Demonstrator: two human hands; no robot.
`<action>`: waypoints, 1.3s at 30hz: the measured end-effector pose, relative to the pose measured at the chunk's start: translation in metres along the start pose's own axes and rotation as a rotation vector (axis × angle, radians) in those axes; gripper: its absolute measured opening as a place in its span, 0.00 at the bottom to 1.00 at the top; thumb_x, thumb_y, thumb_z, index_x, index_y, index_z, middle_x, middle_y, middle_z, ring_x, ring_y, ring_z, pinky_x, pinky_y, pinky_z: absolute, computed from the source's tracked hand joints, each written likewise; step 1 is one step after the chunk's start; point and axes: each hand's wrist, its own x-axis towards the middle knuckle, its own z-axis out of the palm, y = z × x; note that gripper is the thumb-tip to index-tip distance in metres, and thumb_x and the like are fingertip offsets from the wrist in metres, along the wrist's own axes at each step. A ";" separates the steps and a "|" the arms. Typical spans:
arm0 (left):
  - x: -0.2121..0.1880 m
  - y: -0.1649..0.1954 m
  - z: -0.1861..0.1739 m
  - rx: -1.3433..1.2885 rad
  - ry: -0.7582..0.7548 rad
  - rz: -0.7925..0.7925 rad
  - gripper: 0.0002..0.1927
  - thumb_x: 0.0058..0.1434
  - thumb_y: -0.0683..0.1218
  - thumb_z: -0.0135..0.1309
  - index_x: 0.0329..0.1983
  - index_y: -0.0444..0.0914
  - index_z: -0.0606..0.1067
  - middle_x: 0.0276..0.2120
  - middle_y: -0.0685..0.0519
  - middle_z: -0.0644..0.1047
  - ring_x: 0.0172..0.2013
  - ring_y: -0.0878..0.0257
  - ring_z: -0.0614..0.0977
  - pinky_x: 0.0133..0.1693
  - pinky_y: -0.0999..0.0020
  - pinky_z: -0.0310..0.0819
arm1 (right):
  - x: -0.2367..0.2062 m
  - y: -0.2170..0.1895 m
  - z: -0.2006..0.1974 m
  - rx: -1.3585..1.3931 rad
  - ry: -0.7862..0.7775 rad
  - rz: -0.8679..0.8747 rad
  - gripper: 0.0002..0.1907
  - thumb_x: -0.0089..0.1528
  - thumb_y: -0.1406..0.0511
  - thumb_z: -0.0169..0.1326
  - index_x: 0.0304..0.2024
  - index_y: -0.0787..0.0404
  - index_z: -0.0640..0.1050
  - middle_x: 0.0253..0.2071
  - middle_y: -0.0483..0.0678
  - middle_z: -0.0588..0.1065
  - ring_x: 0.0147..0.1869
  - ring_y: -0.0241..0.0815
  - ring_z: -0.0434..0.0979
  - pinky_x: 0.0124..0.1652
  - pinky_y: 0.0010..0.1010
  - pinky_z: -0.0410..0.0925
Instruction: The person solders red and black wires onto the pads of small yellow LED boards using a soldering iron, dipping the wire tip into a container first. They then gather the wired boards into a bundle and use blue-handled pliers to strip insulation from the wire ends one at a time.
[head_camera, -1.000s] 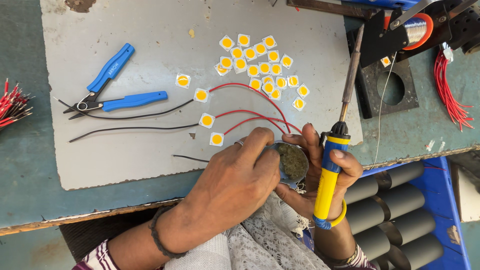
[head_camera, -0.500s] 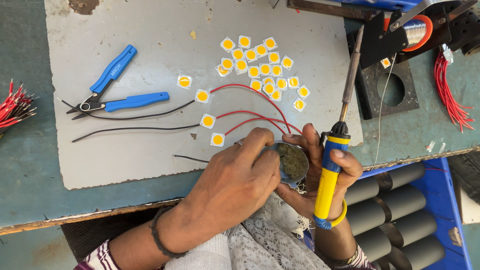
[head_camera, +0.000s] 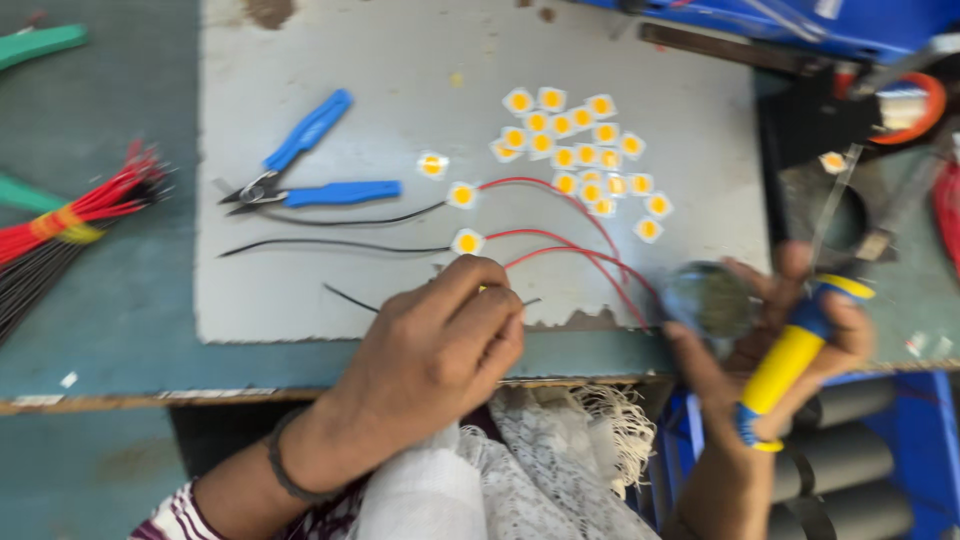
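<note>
At nine o'clock we see a bundle of red and black wires (head_camera: 75, 215) tied with a yellow band on the teal bench (head_camera: 120, 330), well apart from our hands. Moving right, blue-handled cutters (head_camera: 300, 165) lie open on the grey work mat (head_camera: 400, 60), beside two black leads. Near the centre, our left hand (head_camera: 430, 360) rests at the mat's near edge, fingers curled together and pinching what looks like a small LED chip with its thin wire; the chip itself is mostly hidden under the fingertips, so we judge this from the yellow glint there. Just above it, two wired LED chips (head_camera: 466, 241) lie flat, their red leads (head_camera: 580, 250) sweeping toward four o'clock, probably kept splayed so they do not tangle. At one o'clock a loose cluster of yellow LED chips (head_camera: 580, 150) sits within easy reach. On the right, our right hand (head_camera: 790, 340) is clamped on a yellow-and-blue soldering iron (head_camera: 790, 365), its shaft angled up and away from the mat, while the fingers also cradle a round tin (head_camera: 710, 298). The red leads cross between both hands.
</note>
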 end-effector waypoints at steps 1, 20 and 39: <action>-0.004 -0.006 -0.006 0.026 0.005 -0.009 0.07 0.61 0.38 0.61 0.36 0.35 0.73 0.39 0.49 0.75 0.32 0.56 0.82 0.33 0.65 0.77 | 0.002 0.002 -0.006 -0.063 -0.005 -0.003 0.55 0.55 0.84 0.66 0.70 0.44 0.49 0.77 0.55 0.55 0.72 0.53 0.66 0.70 0.43 0.66; -0.015 -0.066 -0.020 0.158 -0.175 0.060 0.14 0.56 0.41 0.58 0.45 0.33 0.75 0.40 0.52 0.82 0.23 0.54 0.81 0.22 0.60 0.72 | -0.029 0.025 -0.022 0.051 0.194 -0.123 0.33 0.77 0.50 0.53 0.72 0.63 0.59 0.51 0.63 0.75 0.44 0.54 0.81 0.42 0.38 0.76; -0.013 -0.072 -0.023 0.147 -0.163 0.075 0.10 0.55 0.39 0.58 0.40 0.33 0.75 0.34 0.51 0.79 0.25 0.55 0.82 0.23 0.60 0.73 | -0.005 -0.004 0.013 0.286 0.194 -0.144 0.18 0.72 0.61 0.59 0.45 0.73 0.71 0.39 0.59 0.75 0.36 0.48 0.81 0.43 0.37 0.79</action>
